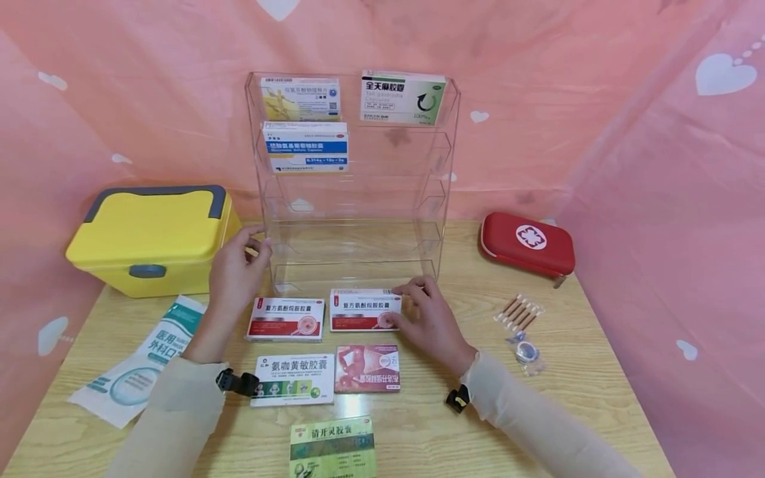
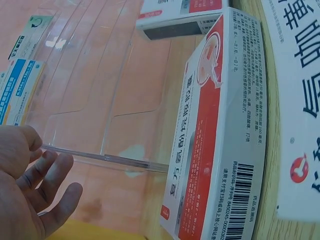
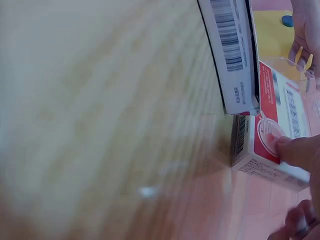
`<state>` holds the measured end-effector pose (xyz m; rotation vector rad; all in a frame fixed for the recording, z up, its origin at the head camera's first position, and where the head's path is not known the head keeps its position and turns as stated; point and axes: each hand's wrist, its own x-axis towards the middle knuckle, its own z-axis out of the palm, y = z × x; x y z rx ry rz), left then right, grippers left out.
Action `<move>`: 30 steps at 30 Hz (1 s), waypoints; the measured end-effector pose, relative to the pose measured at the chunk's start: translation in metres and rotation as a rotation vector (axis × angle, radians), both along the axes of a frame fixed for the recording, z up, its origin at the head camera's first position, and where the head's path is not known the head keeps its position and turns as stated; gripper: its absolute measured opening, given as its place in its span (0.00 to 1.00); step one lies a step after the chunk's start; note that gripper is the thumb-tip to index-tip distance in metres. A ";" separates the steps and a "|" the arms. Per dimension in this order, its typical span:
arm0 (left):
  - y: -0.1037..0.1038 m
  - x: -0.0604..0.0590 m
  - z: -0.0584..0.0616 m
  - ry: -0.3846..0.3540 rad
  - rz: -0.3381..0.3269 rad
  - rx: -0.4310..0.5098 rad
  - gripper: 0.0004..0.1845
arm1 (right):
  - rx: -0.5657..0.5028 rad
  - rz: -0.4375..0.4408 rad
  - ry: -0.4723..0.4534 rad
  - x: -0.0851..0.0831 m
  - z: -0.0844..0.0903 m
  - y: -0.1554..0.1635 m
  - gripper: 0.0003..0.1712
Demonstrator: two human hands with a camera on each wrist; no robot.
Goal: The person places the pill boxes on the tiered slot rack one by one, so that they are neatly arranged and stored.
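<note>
My right hand (image 1: 433, 325) pinches the right end of a red-and-white medicine box (image 1: 361, 305), thumb on its printed front. A matching medicine box (image 1: 285, 320) lies just left of it. At the lower left side of a clear tiered rack (image 1: 358, 232), my left hand (image 1: 239, 262) holds the rack's edge between curled fingers; the left wrist view shows this edge meeting the fingers (image 2: 50, 172). Nearer me lie a white-and-green medicine box (image 1: 293, 378), a pink medicine box (image 1: 367, 368) and a green medicine box (image 1: 333, 448).
The rack's upper tiers carry a yellow-and-white box (image 1: 301, 99), a green-and-white box (image 1: 402, 99) and a blue-and-white box (image 1: 306, 147). A yellow case (image 1: 149, 232) and a mask packet (image 1: 143, 362) lie left. A red pouch (image 1: 526, 244), swabs (image 1: 518, 312) and a tape roll (image 1: 526, 352) lie right.
</note>
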<state>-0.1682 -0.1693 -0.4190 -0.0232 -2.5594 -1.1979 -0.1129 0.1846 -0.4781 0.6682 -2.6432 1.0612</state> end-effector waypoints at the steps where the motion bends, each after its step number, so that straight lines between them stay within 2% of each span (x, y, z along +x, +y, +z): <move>1: 0.000 0.000 0.000 -0.003 0.001 0.000 0.18 | -0.022 0.021 0.000 0.002 -0.001 0.001 0.23; 7: -0.001 0.001 0.000 -0.010 0.009 -0.002 0.19 | -0.154 0.152 -0.063 0.011 -0.004 0.005 0.20; 11: -0.001 0.001 0.000 -0.003 0.010 -0.004 0.19 | -0.221 0.161 -0.087 0.008 -0.002 0.007 0.20; 14: 0.000 0.000 0.001 0.000 0.002 -0.006 0.19 | -0.267 0.161 -0.053 -0.003 0.012 0.012 0.20; 16: 0.000 0.000 0.001 -0.001 -0.001 -0.009 0.19 | -0.284 0.157 -0.004 -0.016 0.033 0.016 0.21; 18: 0.000 -0.001 0.002 -0.004 0.001 -0.010 0.19 | -0.299 0.159 0.093 -0.033 0.063 0.019 0.21; 22: 0.000 -0.001 0.002 -0.003 0.002 -0.008 0.19 | -0.291 0.127 0.254 -0.061 0.144 0.017 0.18; 25: 0.000 0.000 0.002 0.002 -0.003 -0.007 0.19 | -0.267 0.103 0.333 -0.081 0.200 0.013 0.14; 27: 0.000 0.001 0.001 0.003 -0.004 -0.008 0.19 | -0.241 0.082 0.372 -0.096 0.223 0.014 0.12; 30: 0.000 0.000 0.000 0.005 -0.007 -0.008 0.19 | -0.148 0.037 0.438 -0.120 0.242 0.020 0.12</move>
